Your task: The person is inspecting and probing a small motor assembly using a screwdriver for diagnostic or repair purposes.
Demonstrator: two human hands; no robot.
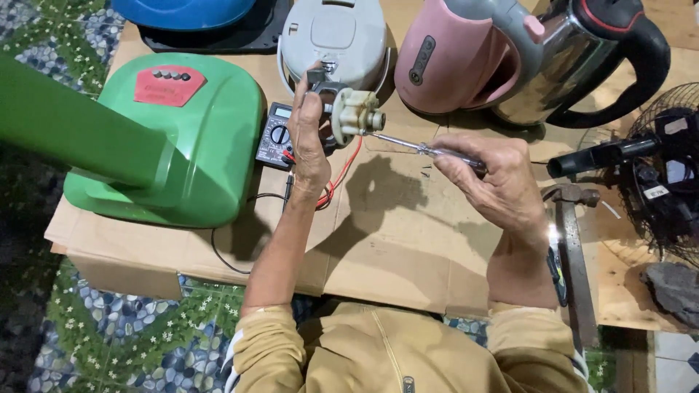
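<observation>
working over flattened cardboard (393,240) on a flowery tiled floor (109,335), left hand (309,142) gripping a small beige motor part (354,114) above the multimeter (277,136), right hand (502,182) clenched around a screwdriver (422,148) poking it. kettles (466,58) and a green fan base (182,138) sit around

Left hand (309,138) raised, fingers curled in a closed grip, forearm bare and near vertical. Right hand (495,178) closed in a fist-like grip, knuckles up, wrist bent inward. Sleeves pushed up.
</observation>
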